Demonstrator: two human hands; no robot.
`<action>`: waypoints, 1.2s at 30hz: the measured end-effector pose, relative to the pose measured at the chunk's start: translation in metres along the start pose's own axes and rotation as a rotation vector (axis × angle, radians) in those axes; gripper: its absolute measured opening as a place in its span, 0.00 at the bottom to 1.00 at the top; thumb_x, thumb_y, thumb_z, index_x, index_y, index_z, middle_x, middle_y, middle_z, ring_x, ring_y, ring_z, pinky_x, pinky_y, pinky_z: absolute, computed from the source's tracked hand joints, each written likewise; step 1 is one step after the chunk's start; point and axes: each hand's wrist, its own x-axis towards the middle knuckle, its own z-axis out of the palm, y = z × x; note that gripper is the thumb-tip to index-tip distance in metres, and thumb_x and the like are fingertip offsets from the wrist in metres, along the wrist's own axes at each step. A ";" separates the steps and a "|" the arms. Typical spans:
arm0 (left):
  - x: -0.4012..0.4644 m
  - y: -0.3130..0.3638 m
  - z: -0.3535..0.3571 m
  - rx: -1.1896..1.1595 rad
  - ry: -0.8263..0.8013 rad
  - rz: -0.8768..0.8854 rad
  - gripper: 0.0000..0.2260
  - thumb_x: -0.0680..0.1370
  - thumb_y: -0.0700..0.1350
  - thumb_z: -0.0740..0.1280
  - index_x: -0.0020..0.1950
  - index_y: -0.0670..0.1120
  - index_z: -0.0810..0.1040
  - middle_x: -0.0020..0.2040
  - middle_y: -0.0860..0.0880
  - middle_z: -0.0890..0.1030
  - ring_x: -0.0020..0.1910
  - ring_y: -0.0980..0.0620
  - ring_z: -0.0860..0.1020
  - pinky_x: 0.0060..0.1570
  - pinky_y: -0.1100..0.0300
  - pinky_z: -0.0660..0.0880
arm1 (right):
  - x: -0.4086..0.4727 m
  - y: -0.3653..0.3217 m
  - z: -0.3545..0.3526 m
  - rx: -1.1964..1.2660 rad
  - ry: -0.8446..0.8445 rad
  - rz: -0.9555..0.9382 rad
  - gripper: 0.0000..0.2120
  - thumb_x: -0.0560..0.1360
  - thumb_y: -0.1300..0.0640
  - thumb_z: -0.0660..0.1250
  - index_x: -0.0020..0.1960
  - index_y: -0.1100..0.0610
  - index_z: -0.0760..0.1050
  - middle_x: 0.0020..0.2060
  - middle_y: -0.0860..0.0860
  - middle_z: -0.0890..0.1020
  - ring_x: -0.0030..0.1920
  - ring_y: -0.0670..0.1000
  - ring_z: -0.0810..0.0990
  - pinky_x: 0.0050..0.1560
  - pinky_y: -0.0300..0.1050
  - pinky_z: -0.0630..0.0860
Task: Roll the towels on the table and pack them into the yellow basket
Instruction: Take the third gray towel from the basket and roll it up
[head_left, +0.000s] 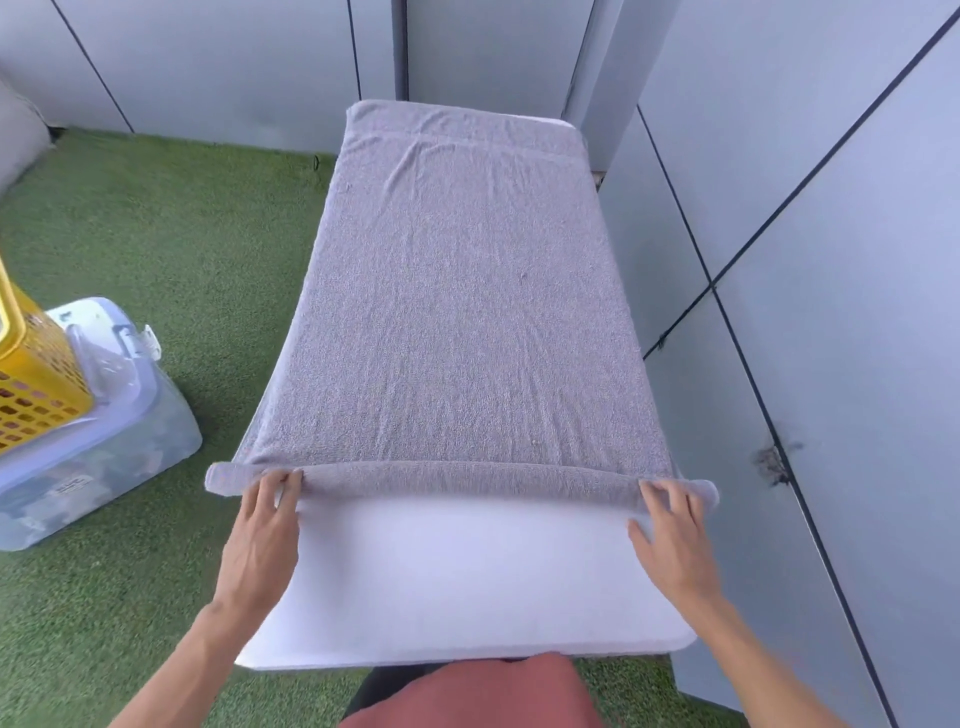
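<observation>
Mostly risk of skew: left hand (262, 525) and right hand (670, 530), fingers flat, press a thin roll of grey towel (457, 312); uneven pushing cones it off the counter (457, 587).

Both forearms were extended forward. The left hand (262, 525) and right hand (670, 535) were laid palm-down, fingers straight, fingertips pressed forward, thumbs spread inward.
</observation>
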 end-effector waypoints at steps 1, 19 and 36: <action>0.006 -0.001 -0.001 -0.037 -0.019 -0.013 0.25 0.70 0.30 0.70 0.66 0.37 0.70 0.59 0.41 0.71 0.60 0.39 0.69 0.44 0.46 0.80 | 0.005 0.000 -0.001 0.039 -0.022 0.024 0.24 0.67 0.64 0.74 0.63 0.65 0.75 0.56 0.57 0.74 0.59 0.61 0.69 0.63 0.56 0.69; 0.060 -0.015 -0.036 -0.357 -0.173 -0.321 0.08 0.72 0.32 0.69 0.45 0.45 0.79 0.47 0.44 0.78 0.46 0.43 0.75 0.43 0.56 0.67 | 0.040 0.007 -0.040 0.375 -0.222 0.304 0.13 0.70 0.64 0.72 0.43 0.47 0.74 0.47 0.51 0.77 0.52 0.54 0.76 0.47 0.46 0.72; 0.028 0.004 -0.005 0.012 0.062 -0.072 0.14 0.72 0.34 0.69 0.57 0.43 0.76 0.55 0.45 0.77 0.56 0.40 0.74 0.48 0.45 0.71 | 0.026 -0.006 -0.012 -0.023 -0.160 0.084 0.15 0.75 0.69 0.60 0.60 0.61 0.73 0.56 0.55 0.74 0.60 0.58 0.70 0.60 0.49 0.68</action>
